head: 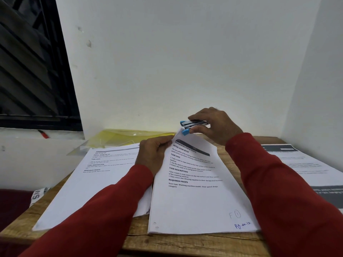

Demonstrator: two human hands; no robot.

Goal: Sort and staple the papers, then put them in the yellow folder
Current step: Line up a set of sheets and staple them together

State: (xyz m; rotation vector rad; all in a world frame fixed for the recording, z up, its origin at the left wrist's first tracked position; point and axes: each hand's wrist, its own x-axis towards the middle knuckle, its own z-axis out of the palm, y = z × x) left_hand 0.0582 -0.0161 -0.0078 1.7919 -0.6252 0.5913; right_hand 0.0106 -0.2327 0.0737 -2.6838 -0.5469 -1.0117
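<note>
A stack of printed papers [194, 197] lies in the middle of the wooden table [185, 243], its far left corner lifted. My left hand [155, 154] pinches that corner. My right hand [213, 125] grips a small blue and silver stapler [191, 124], whose jaws sit over the lifted corner. A second pile of papers [96, 179] lies to the left, partly under my left forearm. The yellow folder [130, 137] rests flat at the back of the table against the wall.
More printed sheets [306, 167] lie at the right by the side wall. A clear plastic sleeve [81, 148] sticks out near the folder. A red-handled tool [43, 134] sits on the window ledge at the left.
</note>
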